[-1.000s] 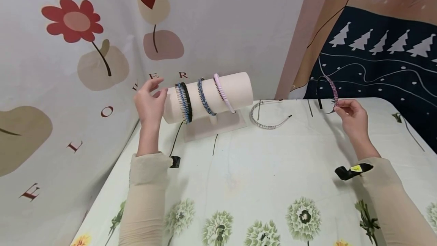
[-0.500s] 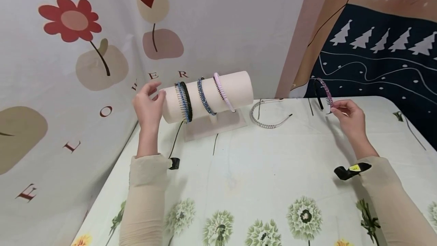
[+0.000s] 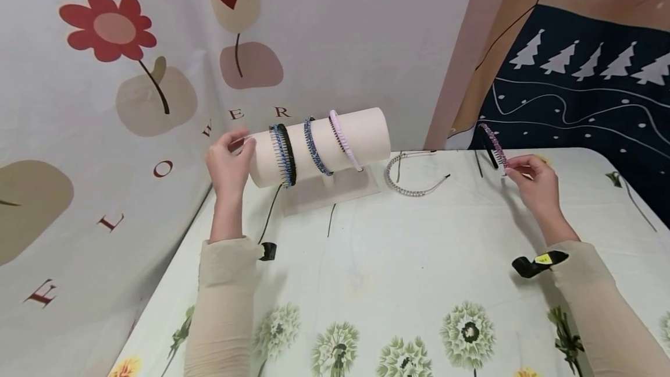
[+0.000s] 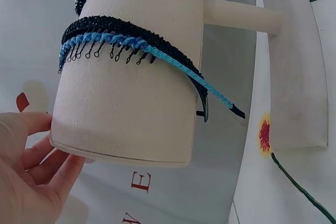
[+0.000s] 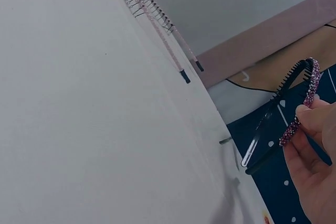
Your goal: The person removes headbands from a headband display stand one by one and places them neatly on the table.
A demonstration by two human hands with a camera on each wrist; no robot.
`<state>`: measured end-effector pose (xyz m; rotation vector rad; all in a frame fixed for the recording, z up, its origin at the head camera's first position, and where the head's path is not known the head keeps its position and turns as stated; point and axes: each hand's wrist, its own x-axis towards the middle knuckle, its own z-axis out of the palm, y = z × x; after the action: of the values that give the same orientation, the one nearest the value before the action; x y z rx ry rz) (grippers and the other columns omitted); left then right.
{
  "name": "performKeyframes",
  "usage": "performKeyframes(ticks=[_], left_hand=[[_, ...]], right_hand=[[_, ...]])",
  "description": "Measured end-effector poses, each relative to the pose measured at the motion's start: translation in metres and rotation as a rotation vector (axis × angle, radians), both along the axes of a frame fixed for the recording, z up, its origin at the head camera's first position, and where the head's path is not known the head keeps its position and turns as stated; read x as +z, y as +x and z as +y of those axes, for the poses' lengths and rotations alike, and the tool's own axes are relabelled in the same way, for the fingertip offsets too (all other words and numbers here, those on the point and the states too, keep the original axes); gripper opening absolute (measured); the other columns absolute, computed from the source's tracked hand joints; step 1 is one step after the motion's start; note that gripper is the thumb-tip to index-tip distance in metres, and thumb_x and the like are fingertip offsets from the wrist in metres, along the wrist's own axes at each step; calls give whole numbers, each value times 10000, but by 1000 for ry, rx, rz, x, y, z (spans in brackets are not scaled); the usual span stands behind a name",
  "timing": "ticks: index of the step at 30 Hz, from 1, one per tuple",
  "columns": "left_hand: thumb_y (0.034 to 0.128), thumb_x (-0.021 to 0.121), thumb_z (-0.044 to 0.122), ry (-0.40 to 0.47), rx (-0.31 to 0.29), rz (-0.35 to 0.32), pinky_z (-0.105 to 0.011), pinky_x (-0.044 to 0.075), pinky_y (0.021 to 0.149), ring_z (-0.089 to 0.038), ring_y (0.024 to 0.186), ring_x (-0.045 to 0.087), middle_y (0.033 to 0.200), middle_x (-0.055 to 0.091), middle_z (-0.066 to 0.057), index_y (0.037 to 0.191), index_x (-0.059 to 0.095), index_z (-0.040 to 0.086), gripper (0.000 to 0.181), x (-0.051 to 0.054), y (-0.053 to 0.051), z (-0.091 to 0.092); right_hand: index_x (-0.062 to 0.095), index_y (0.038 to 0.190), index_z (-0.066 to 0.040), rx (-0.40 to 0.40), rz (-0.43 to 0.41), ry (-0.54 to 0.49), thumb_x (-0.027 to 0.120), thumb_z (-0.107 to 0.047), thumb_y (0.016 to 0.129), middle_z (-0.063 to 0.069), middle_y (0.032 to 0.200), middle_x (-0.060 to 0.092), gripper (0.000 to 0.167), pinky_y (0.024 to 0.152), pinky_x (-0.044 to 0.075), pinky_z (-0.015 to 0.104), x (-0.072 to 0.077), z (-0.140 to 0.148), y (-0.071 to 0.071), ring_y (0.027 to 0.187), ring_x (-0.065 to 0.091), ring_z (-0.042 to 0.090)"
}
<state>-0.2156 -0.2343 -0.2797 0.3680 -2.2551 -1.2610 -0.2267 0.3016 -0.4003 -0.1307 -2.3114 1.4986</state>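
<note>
A cream cylinder stand (image 3: 361, 132) carries several headbands: a blue one beside a black one (image 3: 289, 159), a blue-grey one (image 3: 316, 150) and a pink one (image 3: 342, 141). My left hand (image 3: 228, 164) touches the stand's left end; in the left wrist view its fingers (image 4: 65, 169) lie along the cylinder's rim. At the table's far right edge my right hand (image 3: 539, 188) pinches a pink glittery headband (image 3: 493, 141), thumb against fingers in the right wrist view (image 5: 314, 145). Its black toothed inner side (image 5: 289, 80) shows there.
A silvery headband (image 3: 410, 192) lies on the flowered tablecloth (image 3: 419, 266), right of the stand's base (image 3: 335, 194). Patterned curtains (image 3: 356, 34) rise behind the table, with a dark blue tree-print cloth (image 3: 576, 115) at the right.
My right hand has shifted slightly left with the pink glittery headband, which has turned and tilted a little. My left hand has lowered slightly at the cylinder's end.
</note>
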Motion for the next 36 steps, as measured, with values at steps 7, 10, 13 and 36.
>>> performKeyframes(ticks=[7, 10, 13, 36], left_hand=[[940, 669, 281, 68, -10, -23, -368, 520, 1041, -227, 1198, 660, 1296, 676, -104, 1215, 692, 74, 345, -4, 1, -3], [939, 678, 303, 84, -15, -28, -363, 518, 1045, -217, 1204, 658, 1302, 673, -99, 1226, 685, 83, 362, -5, 2, -4], [938, 682, 325, 94, -15, -33, -364, 516, 1048, -211, 1210, 654, 1309, 670, -94, 1234, 680, 91, 377, -5, 2, -4], [931, 692, 342, 130, -30, -46, -366, 523, 1040, -200, 1203, 656, 1309, 668, -82, 1237, 679, 109, 384, -5, 3, -8]], right_hand=[[653, 1059, -78, 3, -59, 81, 639, -148, 972, -319, 896, 523, 113, 786, 417, 4, 0, -1, 1, 882, 505, -157], [632, 1120, -30, 2, -92, 129, 632, -185, 981, -325, 904, 510, 208, 856, 452, 60, 0, -3, 1, 901, 486, -163], [615, 1149, 7, 15, -92, 155, 628, -189, 984, -332, 902, 505, 257, 871, 454, 70, -2, -3, 1, 903, 477, -174], [672, 1126, 67, 105, -81, 184, 667, -84, 946, -393, 835, 513, 235, 721, 423, -26, -12, -6, -3, 821, 494, -191]])
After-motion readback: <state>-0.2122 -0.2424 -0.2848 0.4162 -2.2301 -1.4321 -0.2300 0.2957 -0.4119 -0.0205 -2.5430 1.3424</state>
